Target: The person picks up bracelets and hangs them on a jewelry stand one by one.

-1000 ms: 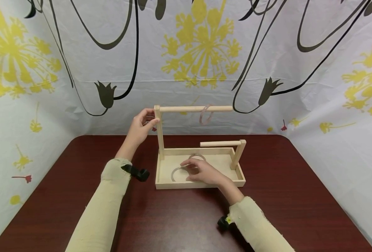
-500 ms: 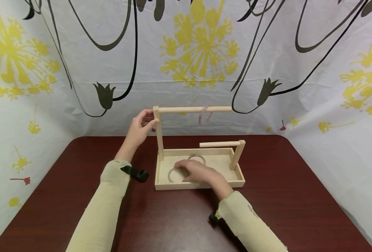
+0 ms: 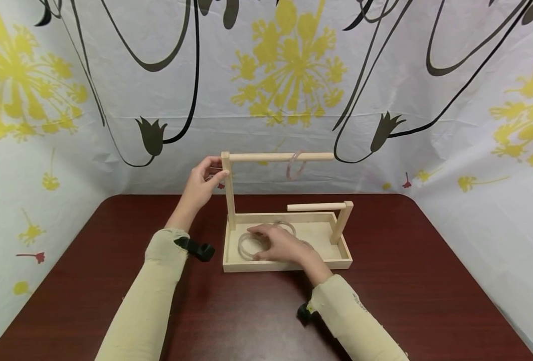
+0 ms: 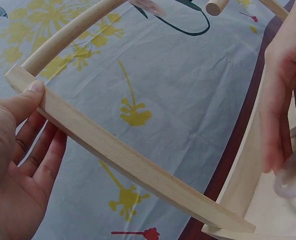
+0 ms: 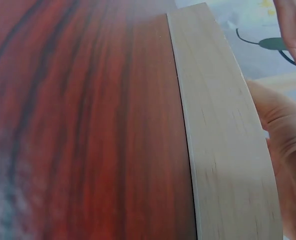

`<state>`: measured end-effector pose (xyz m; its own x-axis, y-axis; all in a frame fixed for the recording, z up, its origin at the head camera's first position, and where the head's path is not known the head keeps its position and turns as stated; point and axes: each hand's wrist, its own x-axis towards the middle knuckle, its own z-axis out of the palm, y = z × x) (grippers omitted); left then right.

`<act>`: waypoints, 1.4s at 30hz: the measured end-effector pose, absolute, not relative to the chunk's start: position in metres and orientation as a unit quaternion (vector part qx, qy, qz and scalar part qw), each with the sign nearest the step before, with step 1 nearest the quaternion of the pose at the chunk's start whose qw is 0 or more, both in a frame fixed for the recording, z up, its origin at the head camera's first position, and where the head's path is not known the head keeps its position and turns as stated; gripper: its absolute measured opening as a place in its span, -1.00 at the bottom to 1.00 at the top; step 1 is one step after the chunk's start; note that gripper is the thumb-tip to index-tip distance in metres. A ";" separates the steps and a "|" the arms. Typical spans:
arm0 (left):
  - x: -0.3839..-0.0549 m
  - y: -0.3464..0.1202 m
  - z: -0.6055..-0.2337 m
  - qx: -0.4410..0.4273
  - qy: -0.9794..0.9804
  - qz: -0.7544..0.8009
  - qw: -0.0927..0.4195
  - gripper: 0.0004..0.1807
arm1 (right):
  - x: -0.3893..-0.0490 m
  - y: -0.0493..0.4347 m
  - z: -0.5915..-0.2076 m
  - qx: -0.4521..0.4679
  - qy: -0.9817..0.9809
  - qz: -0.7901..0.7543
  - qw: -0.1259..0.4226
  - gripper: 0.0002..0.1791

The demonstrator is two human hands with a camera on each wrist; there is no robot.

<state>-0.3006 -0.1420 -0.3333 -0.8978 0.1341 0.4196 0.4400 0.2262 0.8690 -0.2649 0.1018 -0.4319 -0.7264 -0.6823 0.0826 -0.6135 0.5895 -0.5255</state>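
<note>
In the head view my left hand [image 3: 202,180] holds the top of the tall wooden post [image 3: 229,195] of a bangle stand. The left wrist view shows its thumb on one face of the post [image 4: 103,135] and the fingers behind. My right hand [image 3: 282,244] reaches into the stand's tray [image 3: 266,267], thumb and fingertips pinching a pale translucent bangle [image 3: 240,248]. In the left wrist view this bangle [image 4: 287,189] is tilted and blurred by the fingertips. The tray's front wall [image 5: 222,125] hides much of the right hand in the right wrist view.
One pinkish bangle [image 3: 289,170] hangs on the upper bar [image 3: 261,157]. The lower bar [image 3: 316,206] juts left from a short post [image 3: 342,223]. Another bangle [image 3: 292,228] lies in the tray behind the hand. A dark red table [image 3: 230,316] bears the stand, before a patterned cloth [image 3: 194,165].
My right hand has moved left within the tray, and the bangle at its fingertips has shifted left with it. Part of another ring now shows right of the hand. My left hand stays on the post.
</note>
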 end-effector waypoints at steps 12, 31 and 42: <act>-0.301 -0.143 -0.333 -0.188 -0.770 -0.595 0.133 -0.64 | -0.262 0.107 -0.429 -0.358 0.838 -0.406 0.073 -0.22; -0.299 -0.144 -0.335 -0.189 -0.772 -0.592 0.132 -0.62 | -0.252 0.105 -0.420 -0.371 0.804 -0.462 0.057 -0.26; -0.300 -0.142 -0.334 -0.197 -0.766 -0.597 0.136 -0.63 | -0.245 0.105 -0.410 -0.367 0.784 -0.498 0.042 -0.25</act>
